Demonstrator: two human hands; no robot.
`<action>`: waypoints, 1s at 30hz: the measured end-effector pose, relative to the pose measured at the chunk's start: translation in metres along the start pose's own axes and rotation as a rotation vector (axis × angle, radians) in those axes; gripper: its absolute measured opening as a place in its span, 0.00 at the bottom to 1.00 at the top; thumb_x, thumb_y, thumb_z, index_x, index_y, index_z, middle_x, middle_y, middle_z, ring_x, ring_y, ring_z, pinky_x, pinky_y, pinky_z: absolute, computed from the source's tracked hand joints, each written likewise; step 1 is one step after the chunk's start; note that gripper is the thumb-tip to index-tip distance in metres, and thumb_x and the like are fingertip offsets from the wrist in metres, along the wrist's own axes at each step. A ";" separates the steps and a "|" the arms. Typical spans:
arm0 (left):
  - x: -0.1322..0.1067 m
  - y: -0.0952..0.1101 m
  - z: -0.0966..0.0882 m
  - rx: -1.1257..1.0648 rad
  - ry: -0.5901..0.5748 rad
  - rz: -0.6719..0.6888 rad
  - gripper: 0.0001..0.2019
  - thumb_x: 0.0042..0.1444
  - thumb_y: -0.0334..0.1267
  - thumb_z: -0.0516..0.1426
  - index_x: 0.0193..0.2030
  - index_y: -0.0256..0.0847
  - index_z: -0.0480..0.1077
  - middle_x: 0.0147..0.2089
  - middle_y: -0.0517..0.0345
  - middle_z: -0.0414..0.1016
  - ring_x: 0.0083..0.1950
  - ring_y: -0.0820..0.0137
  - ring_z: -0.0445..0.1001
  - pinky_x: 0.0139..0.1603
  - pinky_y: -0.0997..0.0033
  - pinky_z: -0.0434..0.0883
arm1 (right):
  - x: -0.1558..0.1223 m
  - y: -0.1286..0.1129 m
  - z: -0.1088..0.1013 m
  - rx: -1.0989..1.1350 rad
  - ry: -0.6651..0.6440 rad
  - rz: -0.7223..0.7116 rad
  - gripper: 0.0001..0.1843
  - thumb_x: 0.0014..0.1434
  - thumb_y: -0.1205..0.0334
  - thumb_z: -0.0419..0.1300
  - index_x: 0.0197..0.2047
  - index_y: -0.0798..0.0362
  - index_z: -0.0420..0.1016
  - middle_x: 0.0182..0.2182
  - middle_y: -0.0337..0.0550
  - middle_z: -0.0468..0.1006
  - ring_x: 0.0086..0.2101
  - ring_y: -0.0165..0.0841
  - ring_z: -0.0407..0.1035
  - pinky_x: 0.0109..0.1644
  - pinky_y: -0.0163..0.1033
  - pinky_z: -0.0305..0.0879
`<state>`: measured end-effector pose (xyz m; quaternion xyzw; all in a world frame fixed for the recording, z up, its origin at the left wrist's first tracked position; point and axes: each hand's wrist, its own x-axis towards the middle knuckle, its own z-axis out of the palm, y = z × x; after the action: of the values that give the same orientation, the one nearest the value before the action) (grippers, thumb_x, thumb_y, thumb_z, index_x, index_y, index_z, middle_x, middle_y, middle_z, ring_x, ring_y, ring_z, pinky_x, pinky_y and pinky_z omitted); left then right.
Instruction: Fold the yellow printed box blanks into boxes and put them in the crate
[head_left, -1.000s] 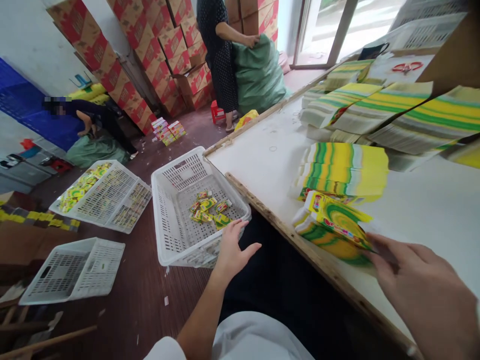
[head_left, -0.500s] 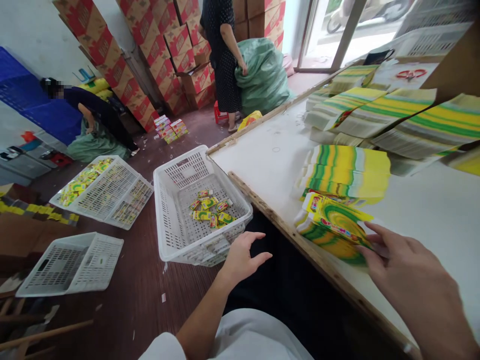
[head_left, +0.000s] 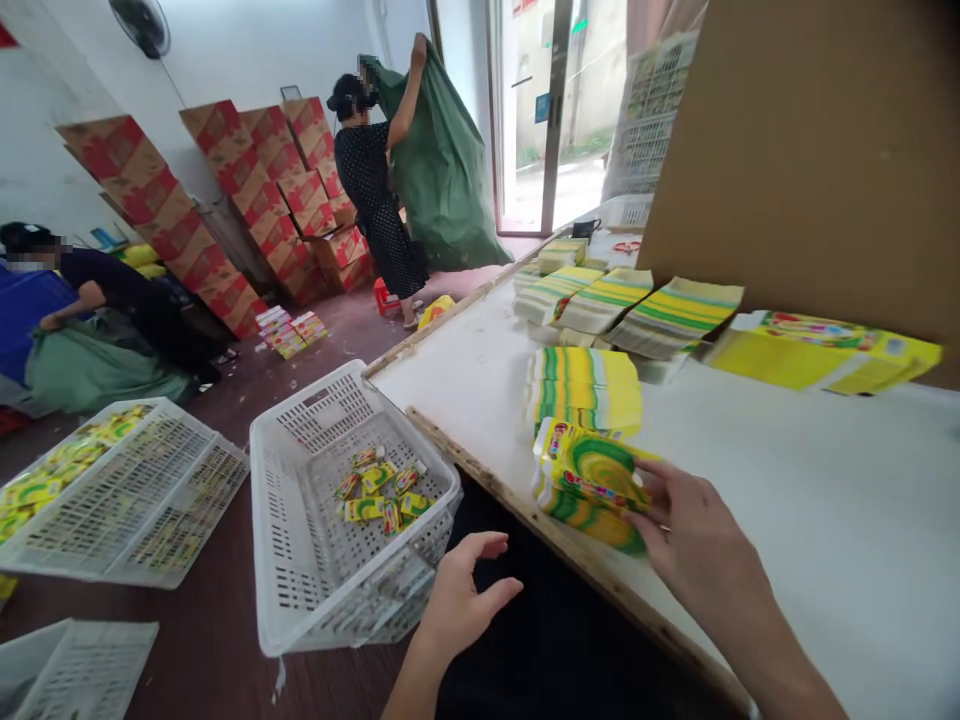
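My right hand (head_left: pixel 709 545) pinches the right end of a small yellow and green printed carton (head_left: pixel 589 462) between thumb and fingers. That carton lies on top of a stack of matching flat cartons (head_left: pixel 581 515) near the edge of the white table (head_left: pixel 795 490). Just behind it stands another yellow and green stack (head_left: pixel 585 390). My left hand (head_left: pixel 465 605) hovers over my lap, thumb and fingers apart, with nothing in it. To its left, a white plastic crate (head_left: pixel 271 560) on the floor side holds several small yellow-green packs (head_left: pixel 379 478).
More stacks of printed card (head_left: pixel 675 315) and a flat yellow carton (head_left: pixel 795 365) lie farther back, before a large cardboard panel (head_left: pixel 810 170). A filled crate (head_left: pixel 180 520) stands left. Two people with green sacks (head_left: pixel 442 160) work near piled red-brown boxes (head_left: pixel 217 260).
My view has swung right and up. My right hand still grips the carton, whose front now appears slightly raised. The standing person has lifted the green sack upright.
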<state>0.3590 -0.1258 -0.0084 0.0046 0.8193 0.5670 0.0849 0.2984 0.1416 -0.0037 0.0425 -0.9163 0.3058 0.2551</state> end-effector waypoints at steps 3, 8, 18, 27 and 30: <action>0.003 0.004 0.017 -0.360 -0.042 0.078 0.36 0.45 0.47 0.72 0.61 0.42 0.71 0.57 0.45 0.78 0.59 0.54 0.75 0.62 0.51 0.69 | -0.017 -0.028 0.006 0.263 -0.102 -0.019 0.23 0.59 0.62 0.58 0.58 0.48 0.67 0.38 0.45 0.76 0.35 0.40 0.76 0.42 0.45 0.77; 0.020 0.025 0.039 -1.120 0.177 0.081 0.26 0.51 0.61 0.65 0.46 0.41 0.75 0.46 0.50 0.80 0.52 0.59 0.77 0.57 0.56 0.72 | -0.050 -0.078 0.028 0.724 -0.373 -0.020 0.21 0.60 0.66 0.57 0.57 0.47 0.68 0.38 0.43 0.80 0.34 0.34 0.78 0.38 0.38 0.79; 0.023 0.024 0.047 -1.078 0.457 0.202 0.26 0.49 0.65 0.65 0.33 0.41 0.71 0.29 0.61 0.69 0.31 0.74 0.67 0.37 0.73 0.69 | -0.060 -0.096 0.032 0.956 -0.598 0.176 0.27 0.53 0.64 0.67 0.57 0.49 0.75 0.53 0.50 0.82 0.52 0.41 0.79 0.57 0.42 0.76; 0.018 0.008 0.029 -0.644 0.414 0.154 0.17 0.57 0.53 0.65 0.34 0.39 0.78 0.29 0.60 0.74 0.33 0.74 0.72 0.42 0.73 0.71 | -0.046 -0.072 0.019 0.750 -0.201 -0.112 0.07 0.62 0.61 0.64 0.44 0.45 0.82 0.36 0.37 0.87 0.33 0.32 0.82 0.39 0.28 0.78; 0.012 0.013 0.014 -0.556 0.455 0.211 0.15 0.58 0.51 0.64 0.40 0.39 0.78 0.37 0.56 0.79 0.40 0.69 0.76 0.45 0.71 0.73 | -0.037 -0.064 0.005 0.580 -0.046 -0.280 0.10 0.65 0.62 0.61 0.48 0.44 0.81 0.36 0.35 0.86 0.33 0.29 0.81 0.40 0.27 0.77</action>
<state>0.3483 -0.1066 -0.0026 -0.0603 0.6272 0.7599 -0.1601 0.3432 0.0840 0.0097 0.2460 -0.7818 0.5151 0.2510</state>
